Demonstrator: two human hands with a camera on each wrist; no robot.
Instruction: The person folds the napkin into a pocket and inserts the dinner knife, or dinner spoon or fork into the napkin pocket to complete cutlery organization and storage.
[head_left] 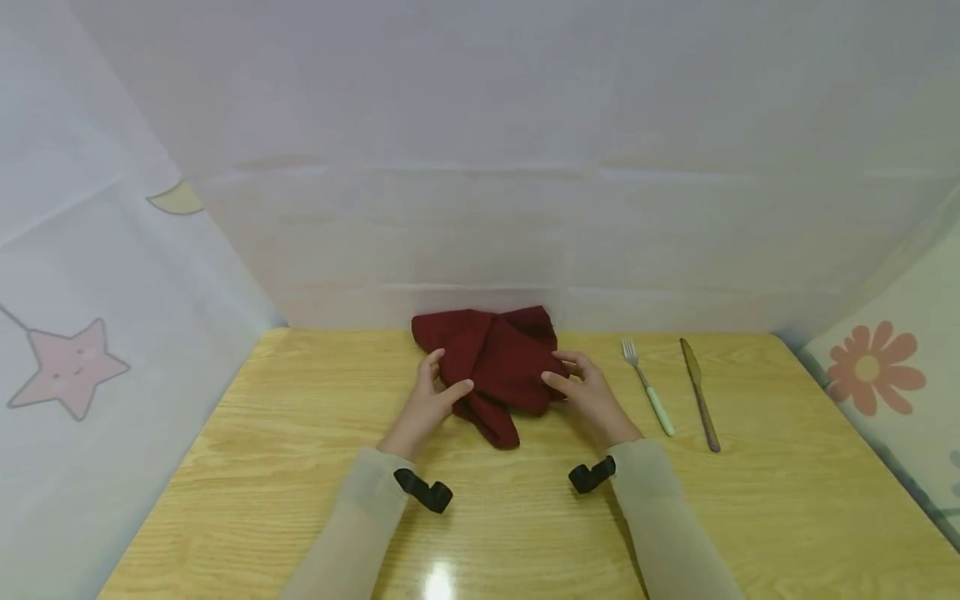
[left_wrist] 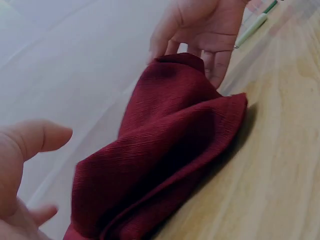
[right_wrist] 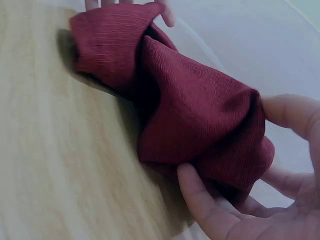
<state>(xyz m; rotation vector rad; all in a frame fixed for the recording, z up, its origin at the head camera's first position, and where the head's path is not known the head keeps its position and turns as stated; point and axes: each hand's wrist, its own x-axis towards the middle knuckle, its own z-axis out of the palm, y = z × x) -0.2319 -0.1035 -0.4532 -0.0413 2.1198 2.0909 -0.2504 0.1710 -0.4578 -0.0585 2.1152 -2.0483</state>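
A dark red cloth (head_left: 510, 367), bunched into loose folds, lies at the back of the table. My left hand (head_left: 427, 400) is at its left side, with thumb and fingers spread. In the left wrist view, the finger (left_wrist: 45, 135) stands apart from the cloth (left_wrist: 160, 125). My right hand (head_left: 588, 396) holds the cloth's right end. In the right wrist view, the thumb (right_wrist: 200, 195) touches one side of the cloth (right_wrist: 200, 115) and the fingers (right_wrist: 290, 112) are on the other; some fingertips are hidden behind the folds.
A fork (head_left: 648, 387) with a pale green handle and a table knife (head_left: 700, 396) lie to the right on the wooden table (head_left: 300, 500). White sheeting (head_left: 480, 225) rises right behind the cloth and at both sides.
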